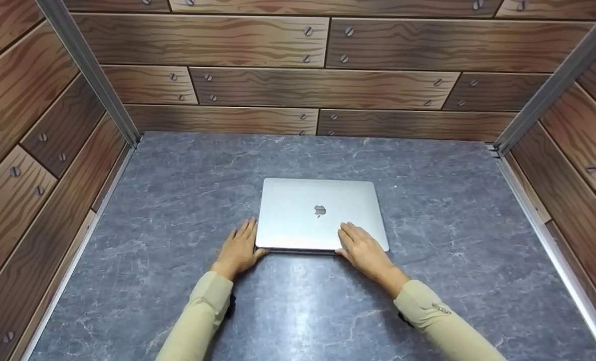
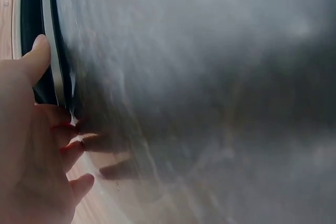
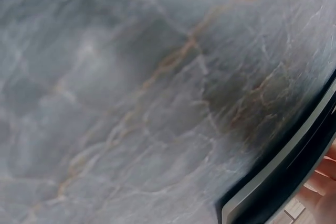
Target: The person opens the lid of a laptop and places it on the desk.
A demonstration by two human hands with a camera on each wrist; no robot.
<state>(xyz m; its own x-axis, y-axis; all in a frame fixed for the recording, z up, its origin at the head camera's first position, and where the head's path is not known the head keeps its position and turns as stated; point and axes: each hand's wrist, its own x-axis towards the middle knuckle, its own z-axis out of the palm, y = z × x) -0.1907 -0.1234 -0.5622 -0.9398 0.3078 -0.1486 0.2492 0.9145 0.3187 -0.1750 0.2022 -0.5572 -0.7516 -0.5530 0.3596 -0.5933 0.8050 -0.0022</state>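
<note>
A silver laptop (image 1: pixel 292 205) lies flat on the grey marbled table, its lid down and a dark strip showing along its front edge. My left hand (image 1: pixel 236 252) rests with straight fingers along its left side, the thumb at the front left corner. In the left wrist view, the left hand's (image 2: pixel 37 150) thumb touches the laptop's edge (image 2: pixel 53 51). My right hand (image 1: pixel 368 253) lies on the lid's front right part, fingers extended, thumb at the front edge. The right wrist view shows part of the right hand (image 3: pixel 321 190) behind the laptop's edge (image 3: pixel 281 161).
The marbled table (image 1: pixel 192 170) extends around the laptop. Wood-patterned walls (image 1: pixel 257 87) stand at the back and on both sides, with metal posts (image 1: pixel 89 70) at the back corners. Metal strips run along the table's left and right edges.
</note>
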